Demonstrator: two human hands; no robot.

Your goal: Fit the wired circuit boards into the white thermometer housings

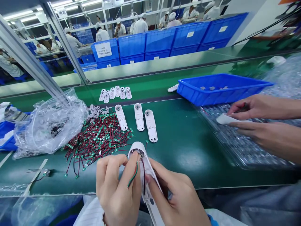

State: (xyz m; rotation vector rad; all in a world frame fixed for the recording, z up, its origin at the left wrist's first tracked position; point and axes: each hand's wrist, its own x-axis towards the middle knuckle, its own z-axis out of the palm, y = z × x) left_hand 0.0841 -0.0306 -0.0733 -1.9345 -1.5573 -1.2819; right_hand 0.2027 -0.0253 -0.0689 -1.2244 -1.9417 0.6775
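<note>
A long white plastic housing [152, 205] is held tilted at the table's front edge, its rounded head pointing away from me. My right hand [175, 191] is closed round its right side, thumb along the open channel. My left hand [117, 188] is closed at the head, fingertips pressed into the round recess, partly covering a metallic part there. Red, green and black wires [133, 176] trail out by those fingers. Beyond lie three similar white housings [139, 117] with round parts in their heads. Left of them spreads a heap of small green boards with red and black wires [101, 138].
A clear plastic bag of parts [53, 121] sits left, near a loose wired motor-like part [46, 172]. Several small white covers [117, 91] lie behind. At right, a co-worker's hands [261, 116] hold a white piece over clear trays [225, 144], by a blue bin [218, 94].
</note>
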